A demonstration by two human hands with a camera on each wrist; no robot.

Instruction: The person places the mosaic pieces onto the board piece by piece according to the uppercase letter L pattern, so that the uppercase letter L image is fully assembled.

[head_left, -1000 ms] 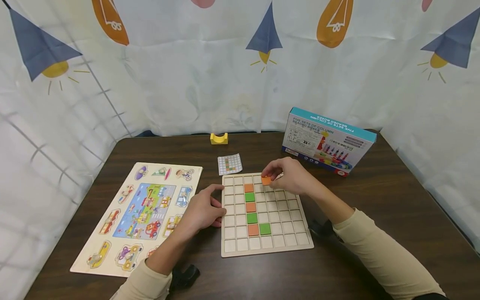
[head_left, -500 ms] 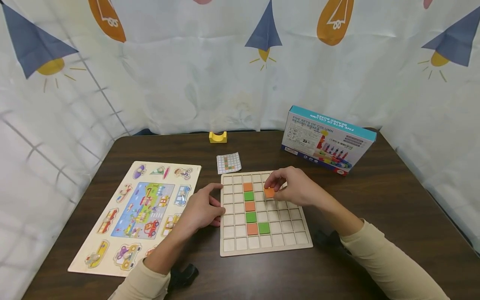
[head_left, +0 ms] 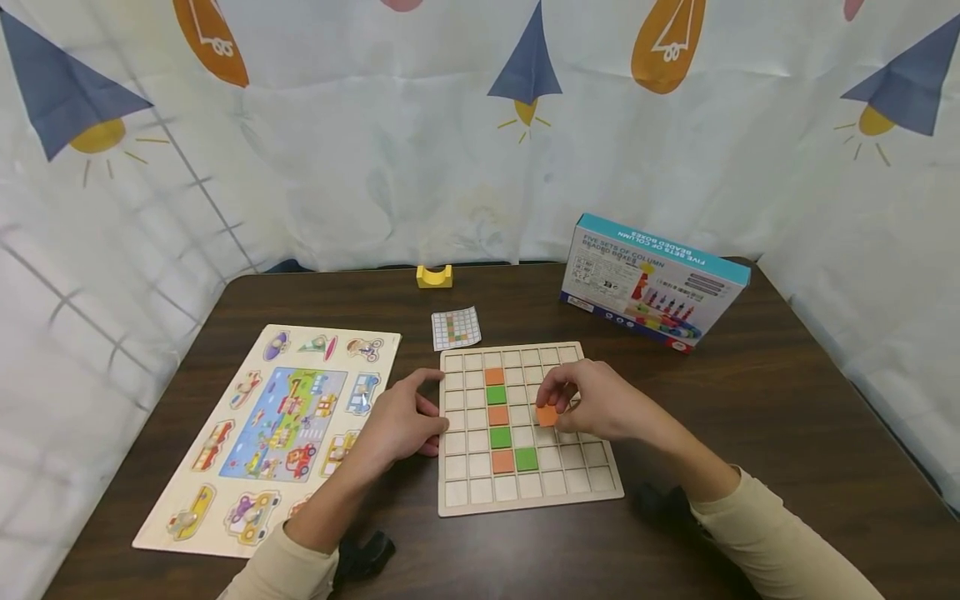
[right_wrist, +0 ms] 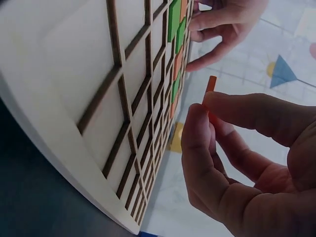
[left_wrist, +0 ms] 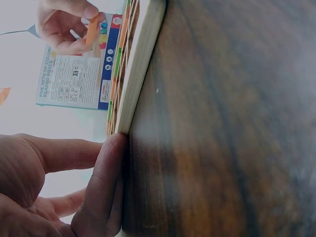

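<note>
Between thumb and fingers, my right hand (head_left: pixel 600 402) pinches an orange square tile (head_left: pixel 547 415) just above the wooden grid board (head_left: pixel 540 500). In the right wrist view the tile (right_wrist: pixel 211 85) is seen edge-on, apart from the board. One column of the board holds alternating orange and green tiles, and a further green tile (head_left: pixel 527 458) lies beside the bottom orange one (head_left: pixel 502 461). My left hand (head_left: pixel 405 419) touches the board's left edge with thumb and fingertips. Up close in the left wrist view, a finger (left_wrist: pixel 106 173) presses the board's side (left_wrist: pixel 140 69).
Behind the board lies a small printed pattern card (head_left: pixel 456 329). A yellow block with a curved notch (head_left: pixel 434 277) sits at the table's back edge. To the right rear stands a toy box (head_left: pixel 655 283). A knobbed picture puzzle (head_left: pixel 285 425) lies at left.
My right hand has carried the orange tile from the board's back rows toward the front and slightly right. The left hand stays at the board's edge.
</note>
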